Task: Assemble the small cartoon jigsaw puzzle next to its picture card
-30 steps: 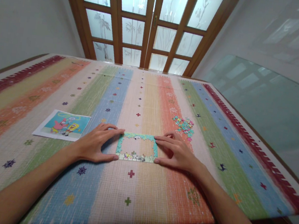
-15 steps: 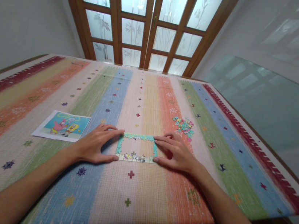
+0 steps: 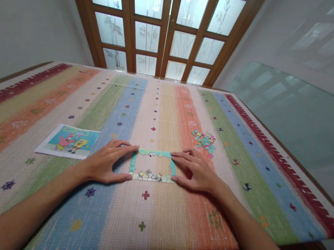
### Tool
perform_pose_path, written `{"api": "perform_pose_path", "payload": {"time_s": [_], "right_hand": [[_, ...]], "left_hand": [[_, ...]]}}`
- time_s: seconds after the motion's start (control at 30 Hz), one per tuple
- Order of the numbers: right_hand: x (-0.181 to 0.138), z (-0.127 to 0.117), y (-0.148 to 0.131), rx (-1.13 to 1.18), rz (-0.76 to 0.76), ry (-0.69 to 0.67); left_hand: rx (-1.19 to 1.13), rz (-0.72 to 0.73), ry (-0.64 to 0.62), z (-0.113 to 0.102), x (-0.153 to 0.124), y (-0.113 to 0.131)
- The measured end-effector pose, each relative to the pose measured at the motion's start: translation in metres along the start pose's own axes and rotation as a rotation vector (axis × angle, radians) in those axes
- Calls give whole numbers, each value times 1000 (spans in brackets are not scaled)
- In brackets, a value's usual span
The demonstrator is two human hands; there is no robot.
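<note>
A rectangular jigsaw puzzle border (image 3: 151,177) lies flat on the cloth, joined on all sides, with the cloth showing through its middle. Its top and sides are turquoise; the bottom strip is pale with small figures. My left hand (image 3: 109,160) grips its left end, with thumb and index finger at the lower and upper corners. At the right end, my right hand (image 3: 195,170) holds the corners the same way, its other fingers curled behind. Beyond that hand rests a pile of loose puzzle pieces (image 3: 204,141), turquoise, pink and yellow.
A printed cartoon picture (image 3: 70,142) lies to the left of my left hand. The striped tablecloth (image 3: 128,234) covers the table up to its near edge. Wooden doors with frosted panes (image 3: 146,34) stand behind, and a glass panel (image 3: 294,113) leans at the right.
Both hands stay at the ends of the puzzle border, with no visible change in grip. Only the camera view has shifted very slightly.
</note>
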State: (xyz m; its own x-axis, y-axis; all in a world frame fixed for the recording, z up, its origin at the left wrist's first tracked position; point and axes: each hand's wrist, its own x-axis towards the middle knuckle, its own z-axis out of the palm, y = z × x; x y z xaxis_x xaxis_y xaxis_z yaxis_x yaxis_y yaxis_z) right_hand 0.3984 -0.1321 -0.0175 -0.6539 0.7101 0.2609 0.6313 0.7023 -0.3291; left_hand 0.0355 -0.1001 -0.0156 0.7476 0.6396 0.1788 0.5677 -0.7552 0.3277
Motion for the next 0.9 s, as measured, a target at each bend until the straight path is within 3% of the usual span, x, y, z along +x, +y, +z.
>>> {"api": "perform_pose_path", "payload": {"time_s": [0.9], "right_hand": [[-1,3,2,38,51,8]], "left_hand": [[-24,-43,4,1,-1,0]]}}
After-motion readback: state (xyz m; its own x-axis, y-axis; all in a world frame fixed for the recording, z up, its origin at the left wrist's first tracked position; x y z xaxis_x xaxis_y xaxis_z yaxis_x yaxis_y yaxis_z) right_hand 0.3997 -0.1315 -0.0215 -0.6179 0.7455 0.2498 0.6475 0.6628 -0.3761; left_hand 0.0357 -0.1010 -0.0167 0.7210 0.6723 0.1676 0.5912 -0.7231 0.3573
